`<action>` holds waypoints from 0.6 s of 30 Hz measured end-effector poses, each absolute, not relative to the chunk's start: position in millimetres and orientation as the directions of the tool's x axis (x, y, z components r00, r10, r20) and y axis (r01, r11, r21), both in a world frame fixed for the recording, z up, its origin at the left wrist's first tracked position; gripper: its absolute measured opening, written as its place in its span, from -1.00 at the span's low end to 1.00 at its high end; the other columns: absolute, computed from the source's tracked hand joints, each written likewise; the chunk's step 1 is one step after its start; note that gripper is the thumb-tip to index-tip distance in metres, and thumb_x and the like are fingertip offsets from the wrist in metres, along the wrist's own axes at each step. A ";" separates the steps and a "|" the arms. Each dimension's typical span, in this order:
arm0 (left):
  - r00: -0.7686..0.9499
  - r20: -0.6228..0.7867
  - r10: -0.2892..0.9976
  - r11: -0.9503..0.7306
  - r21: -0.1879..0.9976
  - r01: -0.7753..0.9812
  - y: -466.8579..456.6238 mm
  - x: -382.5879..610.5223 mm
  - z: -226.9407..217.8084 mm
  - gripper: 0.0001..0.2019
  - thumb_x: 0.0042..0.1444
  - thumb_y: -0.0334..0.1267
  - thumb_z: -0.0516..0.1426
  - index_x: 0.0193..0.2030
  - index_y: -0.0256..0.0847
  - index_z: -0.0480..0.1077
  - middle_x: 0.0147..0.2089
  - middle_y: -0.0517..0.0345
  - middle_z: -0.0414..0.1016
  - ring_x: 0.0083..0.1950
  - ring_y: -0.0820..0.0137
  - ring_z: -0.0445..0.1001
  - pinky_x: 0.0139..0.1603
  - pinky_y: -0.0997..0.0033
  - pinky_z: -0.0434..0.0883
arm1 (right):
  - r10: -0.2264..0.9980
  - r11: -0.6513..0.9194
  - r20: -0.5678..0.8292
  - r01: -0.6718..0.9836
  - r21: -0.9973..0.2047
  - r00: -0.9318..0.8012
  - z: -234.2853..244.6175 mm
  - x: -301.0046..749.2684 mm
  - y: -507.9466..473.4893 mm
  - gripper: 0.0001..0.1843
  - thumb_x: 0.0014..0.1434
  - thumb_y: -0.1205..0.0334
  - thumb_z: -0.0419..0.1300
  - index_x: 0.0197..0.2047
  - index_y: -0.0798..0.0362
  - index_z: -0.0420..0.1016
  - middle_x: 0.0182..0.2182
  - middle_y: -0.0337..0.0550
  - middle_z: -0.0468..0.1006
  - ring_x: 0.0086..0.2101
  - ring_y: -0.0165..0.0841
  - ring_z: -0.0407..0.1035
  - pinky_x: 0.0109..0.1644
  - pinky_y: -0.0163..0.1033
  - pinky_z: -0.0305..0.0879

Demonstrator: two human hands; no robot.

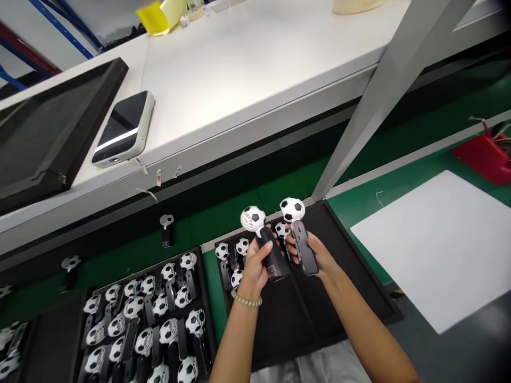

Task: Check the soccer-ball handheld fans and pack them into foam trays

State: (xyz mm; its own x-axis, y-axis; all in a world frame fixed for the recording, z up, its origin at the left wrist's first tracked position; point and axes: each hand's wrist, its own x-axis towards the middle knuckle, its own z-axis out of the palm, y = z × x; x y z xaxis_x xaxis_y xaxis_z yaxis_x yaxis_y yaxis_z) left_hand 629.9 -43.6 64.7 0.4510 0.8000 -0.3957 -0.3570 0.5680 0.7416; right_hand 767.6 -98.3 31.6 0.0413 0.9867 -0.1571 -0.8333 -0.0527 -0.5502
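My left hand point(256, 266), with a beaded bracelet at the wrist, is closed around the dark handle of a handheld fan point(273, 260). Its round head is patterned like a football, with grille slots on one side. Beside it, my right hand point(319, 258) grips a second handheld fan point(304, 247), its narrow handle side facing up. Another football head point(282, 230) shows between the two; I cannot tell whether it is held or lies below. Under my hands is a black tray point(279, 330) with several more such fans at its left end.
A fuller black tray point(211, 319) of fans stands to the left. Single fans point(166, 230) lie on the green surface behind. A phone point(124, 127) and black frame point(96, 101) rest on the white shelf point(239, 64). A slanted post point(367, 111), white sheet point(443, 250) and red bin point(485, 154) are right.
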 end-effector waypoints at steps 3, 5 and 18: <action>0.389 -0.487 0.782 0.594 0.771 -0.228 -45.5 634.0 56.8 -0.60 -0.05 -0.22 0.26 -0.05 -0.23 0.32 -0.20 0.06 0.49 -0.22 0.35 0.50 -0.15 0.30 0.46 | 0.923 -0.159 -0.349 -0.663 -0.732 0.164 23.0 772.4 -100.7 -0.50 0.00 -0.08 0.28 -0.08 0.02 0.31 -0.43 -0.23 0.45 -0.52 -0.38 0.38 -0.47 -0.25 0.39; 0.367 -0.481 0.797 0.571 0.798 -0.194 -48.3 635.3 52.9 -0.57 -0.03 -0.20 0.26 -0.01 -0.18 0.29 -0.17 0.07 0.49 -0.20 0.33 0.52 -0.14 0.26 0.46 | 0.897 -0.184 -0.377 -0.582 -0.792 0.231 16.1 778.9 -104.9 -0.51 0.02 -0.08 0.25 -0.06 0.00 0.29 -0.39 -0.22 0.49 -0.50 -0.34 0.42 -0.42 -0.20 0.42; 0.665 -0.039 0.746 -0.433 0.730 0.529 -26.8 668.1 -10.3 -0.46 0.01 -0.51 0.07 0.18 -0.28 0.14 0.14 -0.15 0.32 0.16 0.19 0.29 0.19 0.11 0.22 | 0.756 -0.277 -0.489 -0.464 -0.841 0.435 -34.4 846.1 -144.0 -0.53 -0.03 -0.05 0.26 -0.11 0.01 0.33 -0.34 -0.17 0.51 -0.42 -0.24 0.46 -0.34 -0.17 0.39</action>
State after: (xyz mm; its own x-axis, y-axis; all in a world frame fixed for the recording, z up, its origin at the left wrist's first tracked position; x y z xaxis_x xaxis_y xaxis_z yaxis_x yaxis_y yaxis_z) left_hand 668.1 -26.8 -10.3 0.6649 0.7459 -0.0394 0.5286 -0.4326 0.7304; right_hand 846.1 -144.0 -34.4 0.4347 0.7563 -0.4889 -0.4644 -0.2768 -0.8413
